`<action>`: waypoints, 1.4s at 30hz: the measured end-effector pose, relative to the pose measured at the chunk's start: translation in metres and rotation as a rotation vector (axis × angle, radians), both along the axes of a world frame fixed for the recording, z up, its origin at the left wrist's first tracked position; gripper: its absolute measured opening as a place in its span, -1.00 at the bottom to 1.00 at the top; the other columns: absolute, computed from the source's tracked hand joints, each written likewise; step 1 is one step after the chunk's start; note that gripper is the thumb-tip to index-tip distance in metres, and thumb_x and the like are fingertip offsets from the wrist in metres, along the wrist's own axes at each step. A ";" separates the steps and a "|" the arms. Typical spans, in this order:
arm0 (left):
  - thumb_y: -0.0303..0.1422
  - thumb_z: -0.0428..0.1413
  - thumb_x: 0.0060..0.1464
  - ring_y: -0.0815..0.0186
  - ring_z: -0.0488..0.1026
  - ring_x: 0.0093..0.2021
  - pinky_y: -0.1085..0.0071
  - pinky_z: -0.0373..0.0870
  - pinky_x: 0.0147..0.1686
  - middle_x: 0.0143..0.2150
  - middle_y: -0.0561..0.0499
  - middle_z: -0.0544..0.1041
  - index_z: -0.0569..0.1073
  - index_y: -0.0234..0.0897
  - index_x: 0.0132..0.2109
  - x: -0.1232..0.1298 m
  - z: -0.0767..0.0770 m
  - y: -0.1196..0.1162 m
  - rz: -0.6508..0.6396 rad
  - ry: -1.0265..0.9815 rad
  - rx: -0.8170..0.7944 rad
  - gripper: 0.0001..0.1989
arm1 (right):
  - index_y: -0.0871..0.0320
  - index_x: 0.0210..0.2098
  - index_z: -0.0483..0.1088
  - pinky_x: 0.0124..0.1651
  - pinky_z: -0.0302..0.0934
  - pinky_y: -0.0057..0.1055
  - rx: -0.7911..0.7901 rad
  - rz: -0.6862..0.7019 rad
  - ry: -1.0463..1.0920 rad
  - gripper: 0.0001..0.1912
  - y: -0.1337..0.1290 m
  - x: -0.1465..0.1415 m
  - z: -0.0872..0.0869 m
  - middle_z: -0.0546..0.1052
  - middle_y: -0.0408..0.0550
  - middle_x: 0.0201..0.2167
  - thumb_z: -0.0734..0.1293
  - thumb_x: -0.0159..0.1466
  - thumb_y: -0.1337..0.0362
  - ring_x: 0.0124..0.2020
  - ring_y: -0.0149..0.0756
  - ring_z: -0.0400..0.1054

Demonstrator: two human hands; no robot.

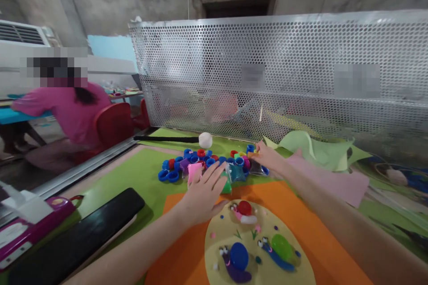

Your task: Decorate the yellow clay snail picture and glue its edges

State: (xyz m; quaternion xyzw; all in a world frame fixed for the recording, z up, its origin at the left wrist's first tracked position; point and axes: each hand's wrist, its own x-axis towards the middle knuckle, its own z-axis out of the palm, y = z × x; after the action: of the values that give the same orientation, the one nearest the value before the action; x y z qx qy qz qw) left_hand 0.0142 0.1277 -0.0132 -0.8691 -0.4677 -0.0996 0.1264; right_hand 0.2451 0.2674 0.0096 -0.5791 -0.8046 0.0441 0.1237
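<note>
While the left hand [205, 191] lies open in the head view, fingers spread over the near side of the heap [209, 162], the right hand [264, 156] bends its fingers at the heap's right end; grip cannot be told. Location of heap: worktop [127, 171], between far edge and orange sheet [172, 249]. Risk, judged: a sideways push could scatter loose pieces; a dropped left wrist could smear the red-shelled snail [245, 209]. Appearance: blue rings [173, 177], some red; glossy packets, including pink packet [194, 169] and teal packet [236, 172].
</note>
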 end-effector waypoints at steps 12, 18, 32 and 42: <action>-0.19 -0.09 0.20 0.02 -0.03 0.25 -0.15 0.03 0.06 0.26 -0.06 0.09 0.13 -0.11 0.19 0.033 0.018 0.041 -0.139 0.022 -0.138 -0.57 | 0.25 -0.06 0.28 -0.18 0.28 -0.22 -0.052 -0.213 -0.065 -0.69 0.017 -0.014 -0.012 0.38 0.01 -0.15 0.23 0.31 0.17 -0.20 -0.25 0.34; -0.28 0.06 0.09 0.09 0.16 0.13 -0.03 0.04 0.09 -0.01 -0.10 0.36 0.36 -0.33 -0.07 0.031 0.017 0.032 -0.109 0.011 -0.128 -0.72 | 0.25 -0.06 0.28 -0.20 0.29 -0.25 -0.046 -0.198 -0.071 -0.72 0.012 -0.013 -0.007 0.39 0.00 -0.17 0.25 0.30 0.21 -0.24 -0.28 0.34; -0.32 0.03 0.15 0.16 0.30 0.01 0.08 0.25 -0.02 -0.03 -0.10 0.36 0.36 -0.36 -0.08 0.052 0.041 0.098 -0.049 0.113 -0.069 -0.77 | 0.25 -0.07 0.28 -0.15 0.25 -0.20 0.065 0.053 -0.097 -0.71 -0.049 -0.008 -0.016 0.36 0.00 -0.14 0.26 0.28 0.20 -0.17 -0.23 0.31; -0.30 0.01 0.17 0.16 0.31 0.01 0.09 0.29 -0.04 0.07 -0.13 0.30 0.28 -0.31 0.05 0.073 0.018 0.131 -0.190 0.077 -0.212 -0.68 | 0.23 -0.03 0.27 -0.14 0.26 -0.19 0.036 0.033 -0.061 -0.71 -0.048 -0.008 -0.007 0.35 0.01 -0.09 0.26 0.29 0.26 -0.14 -0.22 0.30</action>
State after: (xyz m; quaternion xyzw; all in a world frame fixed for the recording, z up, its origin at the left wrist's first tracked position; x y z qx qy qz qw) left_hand 0.0874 0.2590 0.0044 -0.9212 -0.3859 -0.0276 0.0416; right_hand 0.2373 0.2193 0.0027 -0.5645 -0.8181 0.0140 0.1088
